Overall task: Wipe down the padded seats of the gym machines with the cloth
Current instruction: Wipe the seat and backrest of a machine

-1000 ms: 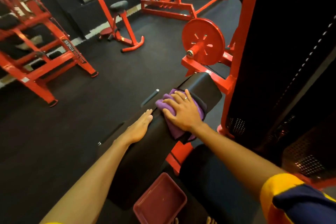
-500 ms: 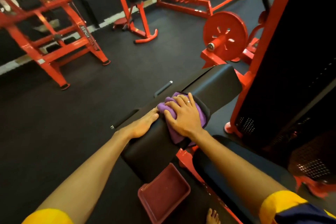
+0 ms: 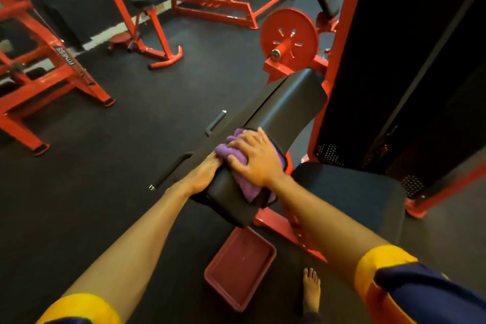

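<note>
A long black padded rest [image 3: 284, 110] of a red gym machine slopes away from me. A purple cloth [image 3: 228, 151] with a dark hem lies over its near half. My right hand [image 3: 256, 160] presses flat on the cloth, fingers spread. My left hand [image 3: 203, 175] rests with straight fingers on the pad's left edge, touching the cloth. A second black padded seat [image 3: 355, 202] sits lower, to the right.
A dark red tray [image 3: 240, 267] lies on the black floor under the pad, beside my bare foot [image 3: 311, 290]. A red weight plate [image 3: 289, 37] and the machine's black tower [image 3: 410, 60] stand beyond. Two black handles [image 3: 215, 122] stick out left. More red machines [image 3: 50, 73] stand around.
My right hand has slid the cloth toward me along the pad. My left hand has moved back with it along the pad's edge. The view has tilted down, showing the tray and my foot.
</note>
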Available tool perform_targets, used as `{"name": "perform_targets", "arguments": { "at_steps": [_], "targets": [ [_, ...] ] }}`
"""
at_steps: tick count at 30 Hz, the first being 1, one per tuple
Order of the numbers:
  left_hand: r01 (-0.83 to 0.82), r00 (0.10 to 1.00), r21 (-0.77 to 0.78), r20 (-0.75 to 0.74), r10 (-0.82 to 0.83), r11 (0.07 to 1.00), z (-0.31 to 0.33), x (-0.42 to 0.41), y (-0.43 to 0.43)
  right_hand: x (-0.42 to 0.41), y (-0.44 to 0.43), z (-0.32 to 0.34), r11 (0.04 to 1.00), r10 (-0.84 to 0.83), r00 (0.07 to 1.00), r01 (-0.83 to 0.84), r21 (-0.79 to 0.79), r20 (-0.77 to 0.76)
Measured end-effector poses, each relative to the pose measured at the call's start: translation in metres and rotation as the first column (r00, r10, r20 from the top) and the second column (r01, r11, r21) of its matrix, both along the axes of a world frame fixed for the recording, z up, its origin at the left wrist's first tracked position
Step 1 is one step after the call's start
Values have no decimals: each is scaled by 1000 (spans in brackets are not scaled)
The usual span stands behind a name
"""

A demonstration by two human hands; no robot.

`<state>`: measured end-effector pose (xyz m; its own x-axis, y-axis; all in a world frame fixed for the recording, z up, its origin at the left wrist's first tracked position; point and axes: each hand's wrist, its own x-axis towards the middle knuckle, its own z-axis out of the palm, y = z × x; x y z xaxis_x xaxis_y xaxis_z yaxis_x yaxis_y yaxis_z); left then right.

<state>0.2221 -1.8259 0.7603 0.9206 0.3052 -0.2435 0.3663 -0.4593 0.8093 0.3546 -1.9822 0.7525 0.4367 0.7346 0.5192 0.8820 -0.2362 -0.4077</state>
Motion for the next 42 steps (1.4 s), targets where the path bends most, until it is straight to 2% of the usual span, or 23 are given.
{"name": "perform_targets", "arguments": {
  "at_steps": [3,5,7,9,12,17,22,26,30,32,34,37,39,42],
  "targets": [
    [33,999,36,-26,-32,999,2,-1,-1,11,14,14,965,-252,955,235,-118,-156],
    [32,999,23,-3,-32,999,3,-2,-3,-10,22,18,935,-352,905,327,-140,-238],
    [42,996,-35,76,-39,998,3,-3,-3,-45,21,17,941,-339,912,327,-88,-231],
    [69,992,-73,107,-61,995,4,-5,-1,-69,8,7,966,-257,950,250,-61,-175],
    [101,988,-67,121,-92,993,2,-5,3,-48,1,1,975,-207,971,195,-107,-119],
    [139,988,-24,65,-138,990,-5,0,14,-2,30,16,921,-384,892,349,-174,-239],
    [165,981,-153,132,-145,974,-7,9,22,-77,22,10,924,-377,894,380,-36,-243],
    [271,957,-93,135,-258,958,-18,26,41,-93,21,2,918,-389,878,394,-42,-278],
    [280,943,-139,224,-245,950,-8,47,37,-40,49,14,835,-547,755,521,-174,-362],
    [293,933,-156,261,-247,943,-13,47,38,-33,58,18,803,-595,731,538,-256,-332],
    [301,929,-143,267,-256,943,-23,48,46,-49,59,20,768,-638,718,569,-294,-279],
    [310,929,-16,217,-299,951,-39,51,56,-101,55,19,737,-675,689,607,-298,-264],
    [377,888,86,248,-386,922,-48,54,61,-138,53,16,728,-685,681,624,-283,-260],
    [434,845,153,272,-460,888,-50,57,62,-140,58,19,690,-724,626,664,-289,-291]
  ]
}}
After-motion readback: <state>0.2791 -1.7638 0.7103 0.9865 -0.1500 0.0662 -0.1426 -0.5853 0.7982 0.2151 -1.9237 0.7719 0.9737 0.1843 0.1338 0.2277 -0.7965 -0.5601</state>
